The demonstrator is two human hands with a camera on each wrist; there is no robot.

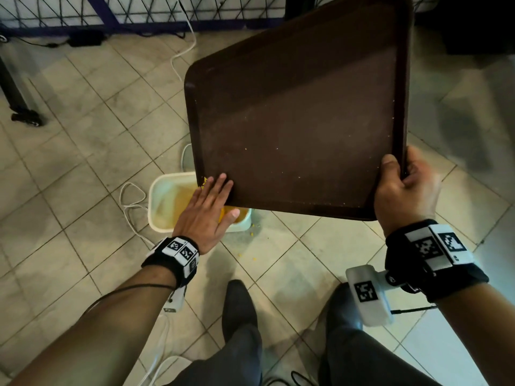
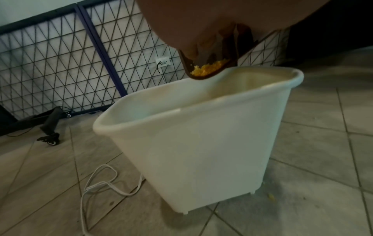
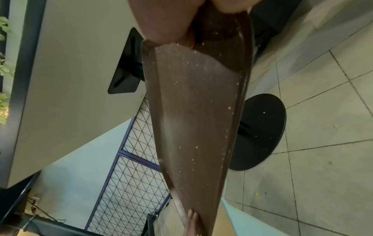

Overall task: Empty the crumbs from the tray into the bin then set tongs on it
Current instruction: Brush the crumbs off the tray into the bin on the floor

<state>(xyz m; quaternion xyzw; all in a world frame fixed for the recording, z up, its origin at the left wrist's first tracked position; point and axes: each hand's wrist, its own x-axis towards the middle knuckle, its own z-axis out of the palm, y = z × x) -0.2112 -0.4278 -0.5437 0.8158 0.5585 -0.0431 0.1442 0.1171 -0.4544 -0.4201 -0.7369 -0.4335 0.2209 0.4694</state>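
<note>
A dark brown tray [image 1: 301, 112] is held tilted, its low left corner over a white bin [image 1: 164, 201] on the floor. My right hand [image 1: 404, 188] grips the tray's near right corner, thumb on the inside, fingers behind the rim. My left hand [image 1: 209, 201] lies flat with straight fingers on the tray's low corner. Yellow crumbs [image 2: 207, 70] gather in that corner [image 2: 201, 76] just above the bin's rim [image 2: 222, 99]. Small crumb specks [image 3: 195, 146] cling to the tray's surface [image 3: 197, 111]. No tongs are in view.
A white cable [image 1: 131, 201] loops on the tiled floor left of the bin. A few crumbs [image 1: 255, 227] lie on the floor by the bin. A wire grid fence [image 1: 97, 9] runs along the back. A black round table base [image 3: 260, 132] stands to the right.
</note>
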